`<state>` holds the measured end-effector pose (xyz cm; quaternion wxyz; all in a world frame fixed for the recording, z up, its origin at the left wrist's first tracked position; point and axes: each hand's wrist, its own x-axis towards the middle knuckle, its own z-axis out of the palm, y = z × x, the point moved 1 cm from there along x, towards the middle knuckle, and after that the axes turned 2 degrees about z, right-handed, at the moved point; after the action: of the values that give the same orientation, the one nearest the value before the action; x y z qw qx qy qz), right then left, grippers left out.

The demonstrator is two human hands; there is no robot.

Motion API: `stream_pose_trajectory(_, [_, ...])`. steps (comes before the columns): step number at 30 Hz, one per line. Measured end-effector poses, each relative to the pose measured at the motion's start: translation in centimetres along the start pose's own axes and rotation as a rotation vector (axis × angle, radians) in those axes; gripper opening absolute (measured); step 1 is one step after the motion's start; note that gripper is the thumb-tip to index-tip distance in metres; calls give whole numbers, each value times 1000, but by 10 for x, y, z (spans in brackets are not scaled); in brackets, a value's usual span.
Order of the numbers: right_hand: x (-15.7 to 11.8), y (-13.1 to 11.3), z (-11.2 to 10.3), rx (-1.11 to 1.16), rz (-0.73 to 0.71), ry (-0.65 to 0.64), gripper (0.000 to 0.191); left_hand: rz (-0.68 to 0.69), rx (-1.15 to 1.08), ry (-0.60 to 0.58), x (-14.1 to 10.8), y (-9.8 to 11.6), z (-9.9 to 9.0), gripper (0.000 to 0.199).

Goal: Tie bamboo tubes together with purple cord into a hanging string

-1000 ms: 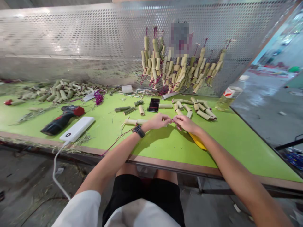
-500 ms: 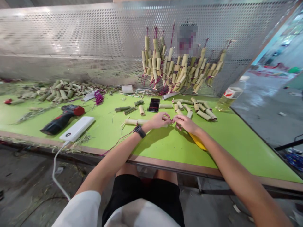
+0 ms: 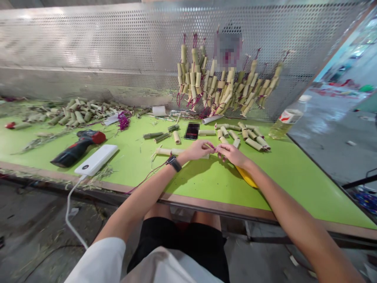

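Note:
My left hand (image 3: pixel 199 150) and my right hand (image 3: pixel 231 153) meet fingertip to fingertip above the green table. Between them runs a thin purple cord (image 3: pixel 209 145), pinched by the fingers of both. Beneath my left hand lie cut bamboo tubes (image 3: pixel 165 151) in a row, with a cord trailing from their left end toward the table's front edge. More bamboo tubes (image 3: pixel 251 137) lie in a cluster just beyond my right hand. Under my right wrist is a yellow object (image 3: pixel 246 177), partly covered by the arm.
Left on the green table (image 3: pixel 294 184) lie a power drill (image 3: pixel 78 147) and a white power bank (image 3: pixel 96 160) with a cable. Behind them is a bamboo heap (image 3: pixel 79 112). Strung bamboo bundles (image 3: pixel 226 90) hang on the perforated metal panel (image 3: pixel 118 47). A bottle (image 3: pixel 287 122) stands at right.
The fingers have shifted slightly, and more of the purple cord shows at my left fingertips. Both hands stay in about the same place.

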<state>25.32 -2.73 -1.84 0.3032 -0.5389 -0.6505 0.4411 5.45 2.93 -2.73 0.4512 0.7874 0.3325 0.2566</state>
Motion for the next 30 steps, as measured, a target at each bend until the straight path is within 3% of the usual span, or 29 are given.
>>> stream_pose_trajectory(11, [5,6,1,-18,27,12,25,98,55,39,-1,2,1,20])
stream_pose_trajectory(19, [5,9,0,-23,15,-1,35,151,71,48,-3,1,2,24])
stream_pose_trajectory(30, [3,7,0,-71,14,-4,35,117,34,76,-3,0,3,26])
